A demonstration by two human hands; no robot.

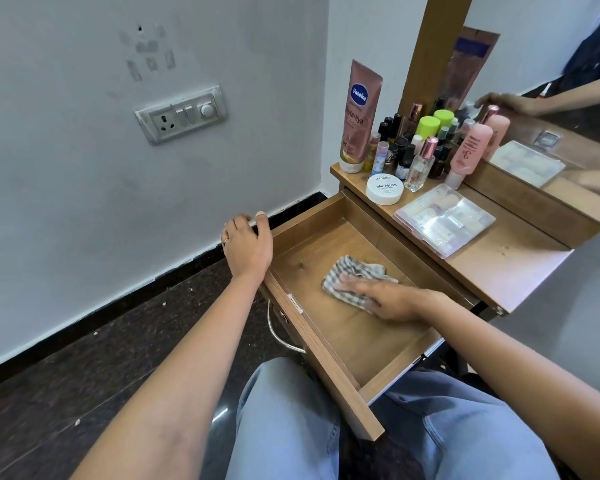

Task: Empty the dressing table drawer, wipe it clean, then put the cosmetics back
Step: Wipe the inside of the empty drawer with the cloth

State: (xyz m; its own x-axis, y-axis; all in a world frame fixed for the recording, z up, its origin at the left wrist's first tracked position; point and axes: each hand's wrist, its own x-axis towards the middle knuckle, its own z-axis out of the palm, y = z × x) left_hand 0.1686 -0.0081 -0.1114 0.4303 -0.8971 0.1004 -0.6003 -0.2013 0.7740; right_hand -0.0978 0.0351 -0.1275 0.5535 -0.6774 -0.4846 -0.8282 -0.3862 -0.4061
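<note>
The drawer [329,327] stands pulled out over the person's lap, bare inside apart from a checked cloth [352,277] lying on its wooden floor. The right hand [387,299] lies flat on that cloth, fingers [350,284] stretched out straight and open, pressing it down rather than gripping it. The left hand [248,245] is curled over the drawer's far left corner, fingers closed around the rim. Beyond the right fingers, on the tabletop [499,261], sit the cosmetics: a clear plastic case [444,220] nearest, a white round tub [384,189] beside it, then a cluster of small bottles [409,147], a tall lotion tube [359,116] and a pink bottle [470,150] against the mirror [551,64].
</note>
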